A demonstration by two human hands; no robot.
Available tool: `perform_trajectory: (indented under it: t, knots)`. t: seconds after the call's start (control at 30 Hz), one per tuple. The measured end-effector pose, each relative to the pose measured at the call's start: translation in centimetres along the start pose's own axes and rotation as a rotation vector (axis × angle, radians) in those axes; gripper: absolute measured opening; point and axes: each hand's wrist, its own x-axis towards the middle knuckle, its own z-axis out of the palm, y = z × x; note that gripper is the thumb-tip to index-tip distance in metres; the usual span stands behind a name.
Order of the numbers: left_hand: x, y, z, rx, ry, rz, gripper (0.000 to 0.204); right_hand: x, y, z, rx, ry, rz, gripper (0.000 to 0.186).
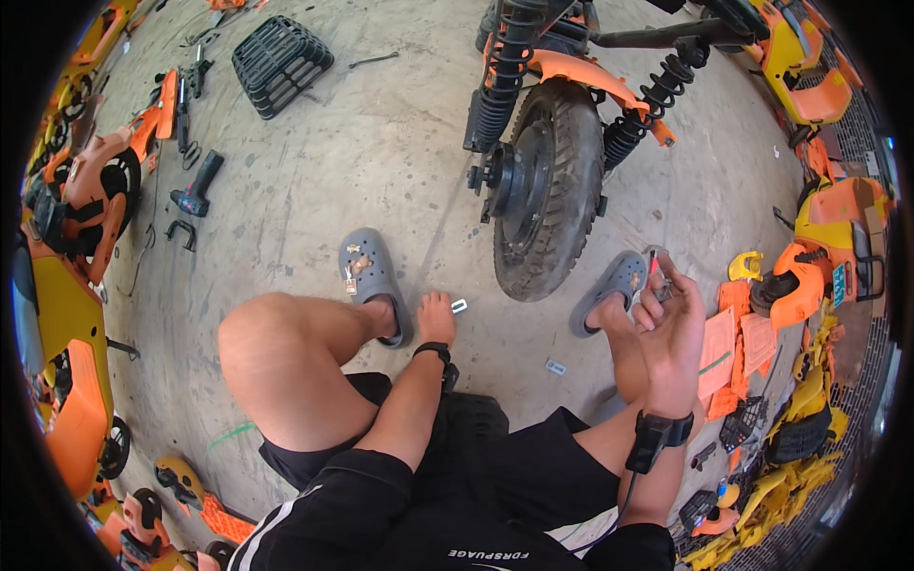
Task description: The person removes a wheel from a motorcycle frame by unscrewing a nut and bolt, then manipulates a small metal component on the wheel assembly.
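Note:
My left hand (pixel 436 319) is low over the concrete floor between my feet. Its fingers are closed on a small silver metal plate with a slot (pixel 459 305), which sticks out on the right. My right hand (pixel 674 319) is raised beside my right shoe, palm partly turned up and fingers curled. A thin red item (pixel 653 263) pokes out at its fingertips; its kind is too small to make out. Ahead of me stands a black knobbly wheel (pixel 547 195) under an orange fender (pixel 590 76), between two black spring shock absorbers. Another small silver piece (pixel 555 366) lies on the floor.
A cordless drill (pixel 198 186), a black clamp-like part (pixel 180 234) and a black plastic basket (pixel 283 65) lie at the left. A wrench (pixel 373 59) is farther off. Orange and yellow scooters (pixel 67 314) line the left side; orange panels (pixel 721 352) and yellow parts lie right.

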Motion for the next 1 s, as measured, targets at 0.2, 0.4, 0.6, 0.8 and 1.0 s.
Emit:
perform_trajectory:
  t: [0.2,0.4,0.6,0.8,1.0]
  knots:
    - [0.0,0.5,-1.5,0.057,-0.064,0.026,0.014,0.4,-0.9,-0.7,0.057,-0.005,-0.032,0.033]
    - [0.0,0.7,-1.0,0.07,-0.147,0.071,0.013,-0.5,-1.0,-0.2,0.075,0.042,-0.032,0.034]
    - [-1.3,0.2,0.5,-0.01,-0.161,0.041,0.012,-1.1,-1.6,0.6,0.026,0.021,-0.04,0.035]
    - [-1.7,0.6,-1.5,-0.101,-0.31,-0.02,0.015,0.2,-1.2,-1.5,0.015,-0.077,-0.08,0.036]
    - [-1.7,1.7,-4.4,0.025,-0.367,0.148,0.016,-0.1,-0.7,-2.4,0.002,-0.125,-0.083,0.036]
